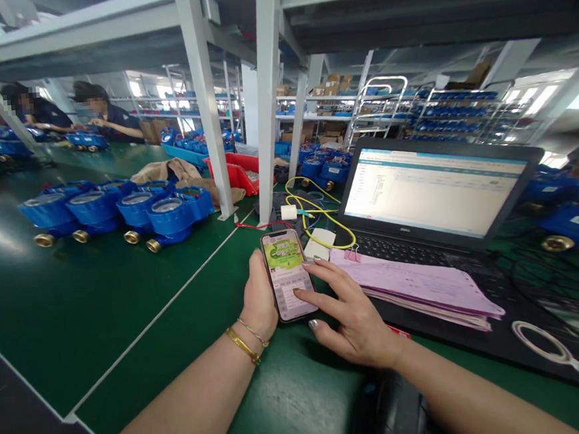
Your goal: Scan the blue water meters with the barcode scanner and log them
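Head view is showing a phone (288, 274) in the left hand (260, 298), near the middle of the green table (100, 305). The phone is slim with dark edges, and its screen is glowing green on top and white below. The left hand is curling around the phone's left side and gripping it. The right hand (350, 316) is lying spread open at four o'clock from the phone, holding nothing, with one fingertip (298, 292) touching the screen. Pink papers (415, 287) are lying at three o'clock, on a laptop (432, 192). Blue meters (118, 210) are sitting at ten o'clock.

Green table (100, 305), blue meters (119, 214) with brass ends, pink papers (415, 287), yellow cable (320, 218), red bin (239, 174).
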The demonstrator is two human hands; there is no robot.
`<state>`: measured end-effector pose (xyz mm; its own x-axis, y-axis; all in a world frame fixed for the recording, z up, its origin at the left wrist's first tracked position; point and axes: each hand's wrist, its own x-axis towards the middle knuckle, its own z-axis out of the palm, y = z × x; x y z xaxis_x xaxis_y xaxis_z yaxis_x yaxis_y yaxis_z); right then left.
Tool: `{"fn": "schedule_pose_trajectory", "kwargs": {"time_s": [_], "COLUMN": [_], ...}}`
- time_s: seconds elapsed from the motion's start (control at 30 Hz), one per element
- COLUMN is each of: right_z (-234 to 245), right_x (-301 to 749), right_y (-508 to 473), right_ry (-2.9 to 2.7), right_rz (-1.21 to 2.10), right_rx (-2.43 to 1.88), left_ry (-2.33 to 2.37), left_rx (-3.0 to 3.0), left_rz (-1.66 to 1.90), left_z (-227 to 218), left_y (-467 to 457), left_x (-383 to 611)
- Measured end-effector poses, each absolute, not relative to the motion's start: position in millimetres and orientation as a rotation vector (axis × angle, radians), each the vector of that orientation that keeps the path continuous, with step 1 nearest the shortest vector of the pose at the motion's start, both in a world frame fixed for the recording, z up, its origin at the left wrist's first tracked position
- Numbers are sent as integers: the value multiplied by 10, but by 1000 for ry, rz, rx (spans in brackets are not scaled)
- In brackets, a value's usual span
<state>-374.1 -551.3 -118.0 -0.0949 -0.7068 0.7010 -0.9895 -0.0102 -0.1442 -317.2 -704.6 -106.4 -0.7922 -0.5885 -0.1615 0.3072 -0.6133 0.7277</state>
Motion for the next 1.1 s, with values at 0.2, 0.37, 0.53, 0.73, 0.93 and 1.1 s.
{"fn": "schedule_pose_trajectory", "kwargs": {"time_s": [0.2, 0.37, 0.53, 0.73, 0.93, 1.1], "right_z": [-1189, -1189, -1183, -1182, -1181, -1172], "right_x": [-3738, -3733, -3727, -3724, -3738, -3735], "right_y": [-5519, -5519, -5529, -5530, -5513, -5519], "right_ry": [-1878, -1891, -1890, -1911, -1864, -1848], "right_rz": [857, 826, 796, 764, 867, 922], "right_rx": [1779, 1796, 1821, 1832, 1739, 1671], "left_ry": [-1014, -1036, -1035, -1066, -1026, -1044], "left_rx": [534, 553, 530, 505, 566, 556], "left_rz": [-2369, -2335, -2346, -2352, -2344, -2346], "left_z": [-1059, -1091, -1117, -1100, -1110, -1129], "left_y": [-7036, -7050, -7060, -7050, -7053, -7069], "left_x": [-3165, -3171, -3168, -3166, -3160, -3155]}}
